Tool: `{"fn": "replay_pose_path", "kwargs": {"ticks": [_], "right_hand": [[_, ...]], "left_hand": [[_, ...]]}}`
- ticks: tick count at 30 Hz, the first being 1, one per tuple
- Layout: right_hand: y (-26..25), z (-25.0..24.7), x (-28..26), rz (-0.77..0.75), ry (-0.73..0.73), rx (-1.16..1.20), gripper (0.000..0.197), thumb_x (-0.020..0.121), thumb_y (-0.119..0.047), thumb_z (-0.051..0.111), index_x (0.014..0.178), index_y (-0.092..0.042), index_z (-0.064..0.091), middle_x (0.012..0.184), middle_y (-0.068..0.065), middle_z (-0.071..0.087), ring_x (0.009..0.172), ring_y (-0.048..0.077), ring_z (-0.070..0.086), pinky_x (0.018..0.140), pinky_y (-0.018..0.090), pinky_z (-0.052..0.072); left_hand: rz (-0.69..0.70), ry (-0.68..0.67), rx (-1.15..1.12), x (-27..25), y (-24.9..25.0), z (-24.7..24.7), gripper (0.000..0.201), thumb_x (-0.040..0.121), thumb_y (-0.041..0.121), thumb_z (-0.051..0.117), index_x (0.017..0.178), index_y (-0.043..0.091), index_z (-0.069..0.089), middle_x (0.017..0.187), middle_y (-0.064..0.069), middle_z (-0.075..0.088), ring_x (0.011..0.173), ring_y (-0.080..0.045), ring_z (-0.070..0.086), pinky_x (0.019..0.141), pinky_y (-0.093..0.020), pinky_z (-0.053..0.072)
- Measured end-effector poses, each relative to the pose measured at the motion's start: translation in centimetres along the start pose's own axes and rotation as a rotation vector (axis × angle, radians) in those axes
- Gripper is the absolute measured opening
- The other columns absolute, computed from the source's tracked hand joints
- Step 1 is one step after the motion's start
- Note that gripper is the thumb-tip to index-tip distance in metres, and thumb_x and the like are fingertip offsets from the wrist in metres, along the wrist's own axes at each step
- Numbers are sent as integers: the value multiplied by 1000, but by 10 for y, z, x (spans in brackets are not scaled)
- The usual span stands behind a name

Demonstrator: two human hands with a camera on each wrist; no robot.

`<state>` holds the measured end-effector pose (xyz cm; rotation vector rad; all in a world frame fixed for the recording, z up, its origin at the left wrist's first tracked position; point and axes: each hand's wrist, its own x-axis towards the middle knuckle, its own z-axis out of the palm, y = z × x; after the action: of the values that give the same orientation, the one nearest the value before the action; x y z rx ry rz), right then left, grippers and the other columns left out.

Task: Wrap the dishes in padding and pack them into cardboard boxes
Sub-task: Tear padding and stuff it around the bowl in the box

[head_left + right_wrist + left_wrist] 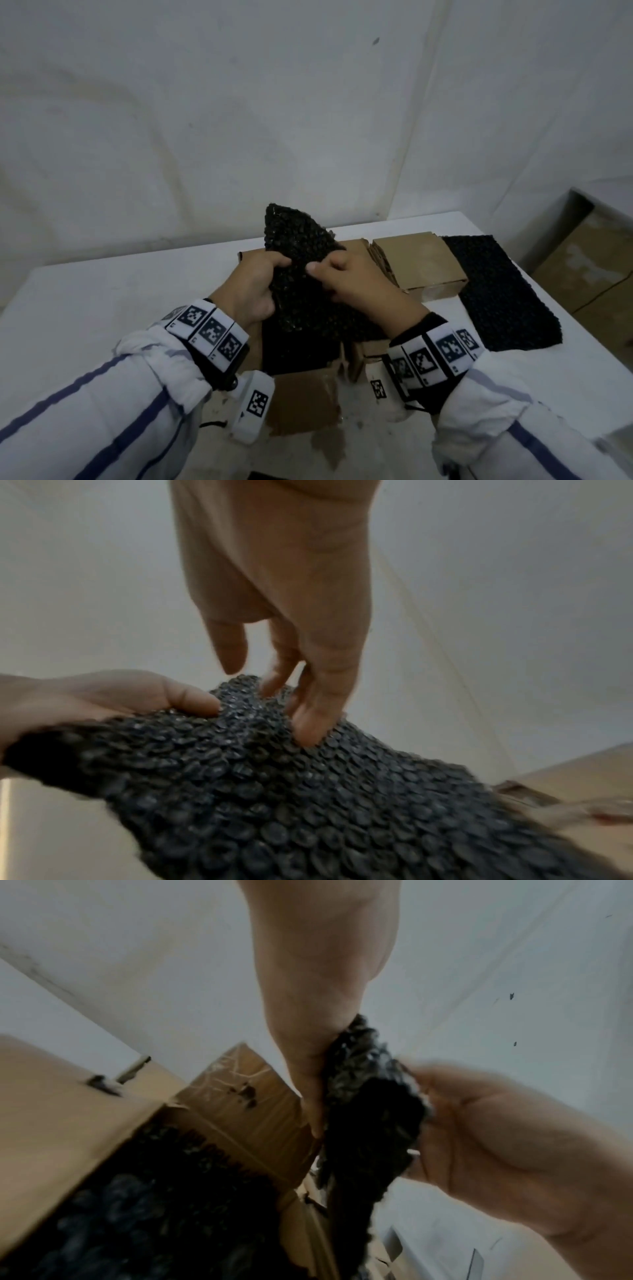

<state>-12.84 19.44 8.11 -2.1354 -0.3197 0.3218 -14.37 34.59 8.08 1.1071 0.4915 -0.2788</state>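
Dim, flat, greyish light; soft motion blur in wrist views, wide-angle edge bending.

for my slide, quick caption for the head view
Both hands grip black bubble wrap above an open cardboard box.

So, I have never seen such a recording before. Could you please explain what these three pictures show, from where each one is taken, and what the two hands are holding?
No machine here: a person works with bare hands, wearing bands with printed square markers on both wrists. The large picture comes from a camera on the head, looking down. The other two come from cameras on the wrists, looking along each hand.

The left hand and the right hand both grip one sheet of black bubble wrap, lifted above an open cardboard box that seems to be lined with the same black padding. On the white table there is also a closed cardboard box and a flat sheet of black padding beside it. No dish is visible; whether one is inside the wrap cannot be told.
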Motion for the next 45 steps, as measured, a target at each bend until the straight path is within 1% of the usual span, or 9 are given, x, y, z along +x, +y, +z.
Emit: {"fn": "replay_pose_path", "kwargs": {"ticks": [3, 14, 19, 24, 28, 33, 39, 41, 45], "right_hand": [[11, -7, 3, 121, 146, -208, 23, 84, -28, 65, 101, -17, 56, 91, -1, 48, 85, 19, 51, 69, 25, 39], [29, 15, -2, 438, -113, 36, 72, 82, -17, 67, 142, -20, 27, 124, 10, 51, 96, 26, 56, 56, 27, 44], [31, 5, -6, 436, -198, 222, 46, 82, -4, 59, 120, -28, 49, 101, 0, 59, 97, 23, 55, 67, 28, 44], [36, 19, -4, 388, -153, 185, 29, 84, -14, 64, 113, -17, 61, 107, 5, 66, 97, 23, 62, 82, 31, 52], [35, 31, -3, 263, -129, -288, 32, 87, -23, 61, 116, -10, 57, 108, 10, 62, 98, 27, 59, 76, 30, 49], [37, 45, 1, 172, -182, -627, 25, 93, -23, 54, 109, -4, 55, 117, 14, 54, 102, 29, 55, 75, 31, 45], [41, 45, 8, 171, -77, -536, 29, 88, -5, 54, 115, -8, 42, 98, 6, 49, 94, 29, 55, 64, 28, 44], [41, 47, 6, 102, -9, -481, 27, 86, 0, 51, 105, -12, 37, 86, 2, 44, 78, 28, 52, 50, 26, 35], [42, 51, 7, -35, -136, -712, 42, 89, -4, 47, 128, -19, 40, 115, 13, 43, 90, 36, 57, 67, 36, 47]], "left_hand": [[-19, -14, -6, -2, -4, -14, 28, 91, 8, 35, 98, 1, 61, 92, -14, 66, 82, -28, 61, 71, -38, 49], [-50, -161, -75, -9, -24, -41, 39, 52, 16, 48, 83, 1, 66, 79, -11, 67, 75, -30, 59, 73, -38, 47], [-35, -152, -108, -4, -23, -35, 37, 60, 15, 39, 64, 3, 73, 72, -10, 69, 64, -27, 63, 71, -35, 46], [-98, -36, -16, 1, -34, -39, 28, 78, 14, 40, 94, 4, 61, 89, -13, 64, 84, -30, 58, 72, -38, 46], [198, 171, 450, 10, -49, -52, 8, 89, 6, 50, 97, 7, 47, 96, -12, 57, 89, -29, 56, 76, -36, 46], [767, 434, 1327, 16, -63, -71, 55, 74, 11, 68, 124, 10, 44, 125, -13, 38, 113, -31, 36, 94, -36, 32], [379, -35, 1864, 20, -62, -74, 84, 79, 54, 62, 148, 24, 23, 154, -5, 12, 142, -28, 11, 115, -40, 14], [356, -98, 1953, 20, -59, -74, 90, 76, 60, 62, 148, 24, 22, 156, -4, 6, 144, -27, 4, 117, -40, 5], [475, -127, 2143, 19, -57, -69, 87, 74, 64, 60, 143, 18, 35, 152, -10, 18, 142, -27, 10, 116, -41, 3]]}}
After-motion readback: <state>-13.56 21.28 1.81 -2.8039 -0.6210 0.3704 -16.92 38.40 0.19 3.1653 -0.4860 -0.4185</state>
